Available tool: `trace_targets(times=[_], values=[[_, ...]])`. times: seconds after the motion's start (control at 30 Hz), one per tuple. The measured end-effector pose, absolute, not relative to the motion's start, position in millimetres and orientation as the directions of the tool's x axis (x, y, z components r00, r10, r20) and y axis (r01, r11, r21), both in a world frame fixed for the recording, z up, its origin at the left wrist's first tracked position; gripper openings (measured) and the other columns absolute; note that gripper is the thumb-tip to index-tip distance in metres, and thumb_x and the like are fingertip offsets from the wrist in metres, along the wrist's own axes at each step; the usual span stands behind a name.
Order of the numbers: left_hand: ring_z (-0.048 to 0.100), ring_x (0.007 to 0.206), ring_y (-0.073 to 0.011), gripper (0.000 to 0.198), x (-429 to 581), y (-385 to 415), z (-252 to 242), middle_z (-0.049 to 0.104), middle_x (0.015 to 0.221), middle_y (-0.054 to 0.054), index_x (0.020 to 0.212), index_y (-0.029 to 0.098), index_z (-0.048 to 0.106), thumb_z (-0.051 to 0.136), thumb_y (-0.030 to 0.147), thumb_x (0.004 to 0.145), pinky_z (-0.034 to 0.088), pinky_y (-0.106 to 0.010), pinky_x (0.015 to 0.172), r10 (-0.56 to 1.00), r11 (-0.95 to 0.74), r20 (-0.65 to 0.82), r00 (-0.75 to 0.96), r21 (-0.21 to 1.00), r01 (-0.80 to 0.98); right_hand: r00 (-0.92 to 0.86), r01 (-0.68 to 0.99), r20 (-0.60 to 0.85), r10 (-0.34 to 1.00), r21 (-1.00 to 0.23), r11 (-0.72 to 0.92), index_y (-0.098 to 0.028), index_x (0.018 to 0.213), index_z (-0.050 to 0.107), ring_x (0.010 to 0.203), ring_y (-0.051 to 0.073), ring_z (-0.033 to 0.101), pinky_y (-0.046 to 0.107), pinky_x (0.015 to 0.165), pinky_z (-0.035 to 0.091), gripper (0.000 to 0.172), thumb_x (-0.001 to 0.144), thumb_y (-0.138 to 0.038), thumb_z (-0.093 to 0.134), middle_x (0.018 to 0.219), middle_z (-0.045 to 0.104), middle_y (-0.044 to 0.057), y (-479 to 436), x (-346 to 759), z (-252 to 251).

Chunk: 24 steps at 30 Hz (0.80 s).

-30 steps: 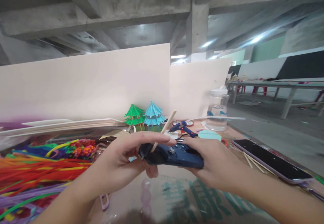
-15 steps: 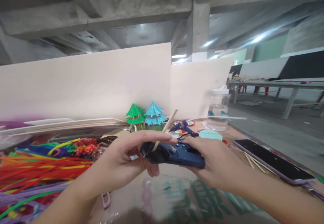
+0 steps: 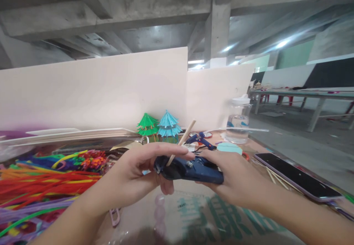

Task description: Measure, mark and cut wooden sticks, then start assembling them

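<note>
A dark blue hand tool [image 3: 204,173] with a small metal screw lies in my right hand [image 3: 235,173], whose fingers are wrapped round its right end. A thin wooden stick [image 3: 188,131] leans up to the right, its lower end against the dark left part of the tool. My left hand [image 3: 146,164] curls round the stick and the tool's left end, with the index finger across the stick. The exact kind of tool is hard to make out, and the left fingertips are partly hidden behind it.
Behind stand a green paper tree [image 3: 148,125], a blue paper tree [image 3: 168,125], a glue gun [image 3: 201,140] and a water bottle [image 3: 238,121]. Colourful pipe cleaners [image 3: 47,182] lie at left. A phone [image 3: 297,176] and thin sticks [image 3: 276,178] lie at right.
The wooden stick's upper end has shifted very slightly to the right. Both hands keep nearly the same hold on the tool and stick.
</note>
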State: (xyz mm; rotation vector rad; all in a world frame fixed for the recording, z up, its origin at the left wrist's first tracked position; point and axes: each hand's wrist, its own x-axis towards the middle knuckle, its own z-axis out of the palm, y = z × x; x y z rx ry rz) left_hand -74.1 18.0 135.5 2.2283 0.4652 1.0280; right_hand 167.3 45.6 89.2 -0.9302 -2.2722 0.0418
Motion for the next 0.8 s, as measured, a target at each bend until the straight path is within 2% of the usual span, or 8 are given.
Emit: trace_targets(times=[0.13, 0.43, 0.63, 0.8], values=[[0.068, 0.066, -0.0063, 0.070, -74.8, 17.9, 134.6, 0.068, 0.122, 0.000, 0.126, 0.037, 0.058, 0.046, -0.012, 0.078, 0.058, -0.020, 0.069, 0.551, -0.732, 0.541, 0.635, 0.679, 0.057, -0.524, 0.600, 0.587, 0.616, -0.259, 0.757, -0.023, 0.110, 0.065, 0.080, 0.021, 0.068, 0.028, 0.065, 0.046, 0.031, 0.080, -0.026, 0.061, 0.095, 0.074, 0.005, 45.9, 168.2, 90.2], [0.067, 0.066, -0.0058, 0.067, -74.2, 16.1, 135.2, 0.068, 0.122, 0.001, 0.127, 0.039, 0.058, 0.049, -0.010, 0.080, 0.057, -0.018, 0.067, 0.544, -0.715, 0.539, 0.643, 0.699, 0.019, -0.509, 0.630, 0.582, 0.634, -0.250, 0.735, -0.022, 0.095, 0.066, 0.076, 0.022, 0.068, 0.028, 0.062, 0.045, 0.019, 0.077, -0.026, 0.061, 0.089, 0.075, 0.004, 44.6, 167.8, 89.1], [0.068, 0.065, -0.0059, 0.068, -73.9, 15.1, 137.3, 0.069, 0.120, 0.001, 0.126, 0.038, 0.058, 0.049, -0.010, 0.079, 0.058, -0.020, 0.070, 0.559, -0.718, 0.536, 0.633, 0.695, 0.046, -0.505, 0.618, 0.632, 0.588, -0.210, 0.758, -0.023, 0.106, 0.065, 0.077, 0.022, 0.069, 0.029, 0.062, 0.046, 0.028, 0.080, -0.028, 0.055, 0.090, 0.075, 0.005, 43.0, 167.9, 90.3], [0.068, 0.065, -0.0058, 0.067, -73.1, 14.8, 137.8, 0.069, 0.120, 0.002, 0.126, 0.038, 0.058, 0.050, -0.010, 0.080, 0.058, -0.019, 0.069, 0.557, -0.715, 0.540, 0.630, 0.698, 0.035, -0.506, 0.609, 0.609, 0.611, -0.249, 0.753, -0.024, 0.105, 0.066, 0.074, 0.021, 0.068, 0.029, 0.061, 0.046, 0.026, 0.080, -0.029, 0.057, 0.089, 0.074, 0.004, 42.4, 167.2, 90.0]])
